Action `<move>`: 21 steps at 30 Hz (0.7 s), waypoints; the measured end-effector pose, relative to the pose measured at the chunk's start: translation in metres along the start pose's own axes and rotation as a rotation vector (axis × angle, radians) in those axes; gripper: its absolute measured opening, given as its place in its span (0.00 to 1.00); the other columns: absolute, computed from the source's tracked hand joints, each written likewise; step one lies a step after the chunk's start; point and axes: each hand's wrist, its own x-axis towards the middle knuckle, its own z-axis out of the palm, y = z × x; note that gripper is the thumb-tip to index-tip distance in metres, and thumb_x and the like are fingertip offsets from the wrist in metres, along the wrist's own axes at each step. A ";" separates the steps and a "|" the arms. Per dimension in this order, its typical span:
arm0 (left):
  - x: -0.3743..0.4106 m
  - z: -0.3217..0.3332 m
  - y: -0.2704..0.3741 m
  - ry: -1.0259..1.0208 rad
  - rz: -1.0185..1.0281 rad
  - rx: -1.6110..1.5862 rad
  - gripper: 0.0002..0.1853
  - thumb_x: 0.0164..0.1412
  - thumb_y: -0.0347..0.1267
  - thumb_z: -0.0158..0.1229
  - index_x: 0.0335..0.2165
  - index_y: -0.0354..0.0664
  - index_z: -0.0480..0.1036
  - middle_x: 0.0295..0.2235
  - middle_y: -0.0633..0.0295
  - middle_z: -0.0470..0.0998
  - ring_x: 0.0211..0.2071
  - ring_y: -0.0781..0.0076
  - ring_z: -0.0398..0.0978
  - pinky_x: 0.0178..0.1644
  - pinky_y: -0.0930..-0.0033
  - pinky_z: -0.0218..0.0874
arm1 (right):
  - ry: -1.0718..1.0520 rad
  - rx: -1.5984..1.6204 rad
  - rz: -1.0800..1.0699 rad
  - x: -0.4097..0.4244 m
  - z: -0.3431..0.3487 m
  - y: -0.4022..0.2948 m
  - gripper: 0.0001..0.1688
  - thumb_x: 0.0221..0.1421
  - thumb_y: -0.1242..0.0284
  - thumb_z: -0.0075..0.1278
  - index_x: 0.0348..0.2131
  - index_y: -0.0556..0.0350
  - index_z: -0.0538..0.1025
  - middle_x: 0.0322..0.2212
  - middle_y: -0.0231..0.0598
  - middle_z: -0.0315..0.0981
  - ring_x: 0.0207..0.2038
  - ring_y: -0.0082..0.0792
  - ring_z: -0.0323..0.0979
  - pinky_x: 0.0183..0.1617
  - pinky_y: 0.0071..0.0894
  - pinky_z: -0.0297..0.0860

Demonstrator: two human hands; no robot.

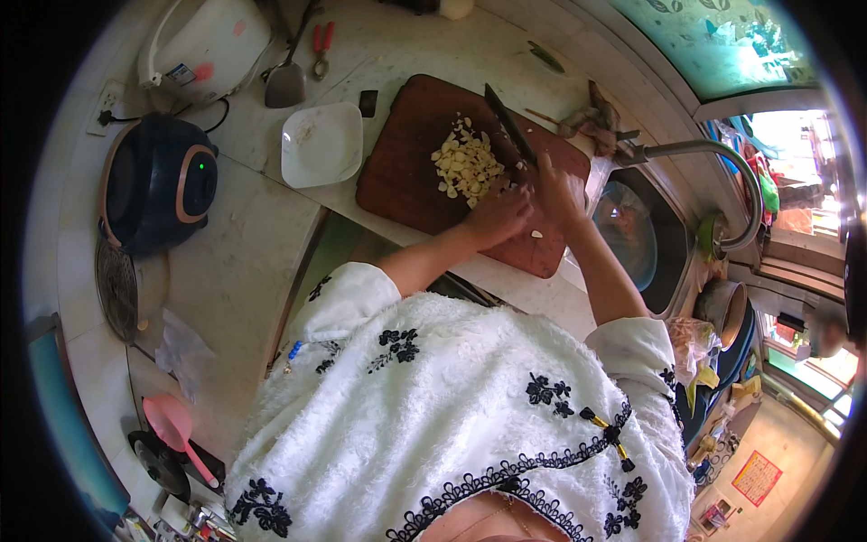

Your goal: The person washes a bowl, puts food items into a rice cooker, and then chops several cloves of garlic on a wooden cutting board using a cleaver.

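Observation:
My right hand grips a kitchen knife, its dark blade pointing to the far side of a reddish-brown cutting board. Just left of the blade lies a heap of chopped pale pieces, apparently garlic. My left hand is at the near edge of this heap, close to the right hand, its fingers curled. Whether the fingers pinch a piece is hidden. One loose pale piece rests on the board nearer to me, below the hands.
Left of the board stands a white square dish. Beyond it lie a spatula and a red-handled tool. A dark rice cooker is farther left. At right, a sink holds a basin under a curved faucet.

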 end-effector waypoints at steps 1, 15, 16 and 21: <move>0.000 -0.004 -0.014 -0.087 -0.060 -0.007 0.14 0.47 0.38 0.54 0.34 0.45 0.69 0.41 0.56 0.67 0.49 0.64 0.61 0.55 0.51 0.46 | 0.000 0.004 0.021 -0.006 0.004 -0.005 0.10 0.52 0.68 0.43 0.30 0.55 0.61 0.18 0.52 0.70 0.23 0.54 0.71 0.25 0.51 0.64; 0.001 -0.020 -0.103 0.203 -0.647 -0.014 0.16 0.48 0.36 0.55 0.34 0.37 0.67 0.36 0.51 0.66 0.38 0.52 0.64 0.39 0.53 0.56 | -0.136 0.033 -0.009 -0.004 0.005 -0.056 0.11 0.47 0.76 0.41 0.33 0.63 0.61 0.23 0.53 0.72 0.27 0.55 0.72 0.29 0.52 0.66; 0.000 -0.023 -0.105 0.216 -0.632 -0.047 0.15 0.48 0.36 0.54 0.34 0.37 0.67 0.35 0.51 0.66 0.37 0.52 0.64 0.38 0.53 0.55 | -0.125 0.065 -0.018 0.001 -0.005 -0.051 0.12 0.47 0.76 0.41 0.34 0.62 0.61 0.24 0.54 0.72 0.27 0.55 0.72 0.29 0.52 0.66; -0.005 -0.035 -0.100 0.324 -0.624 -0.013 0.13 0.49 0.35 0.53 0.32 0.38 0.66 0.32 0.52 0.67 0.37 0.53 0.64 0.37 0.53 0.55 | -0.128 0.076 -0.064 0.008 -0.017 -0.046 0.13 0.55 0.64 0.41 0.33 0.55 0.60 0.21 0.52 0.70 0.26 0.58 0.70 0.28 0.53 0.65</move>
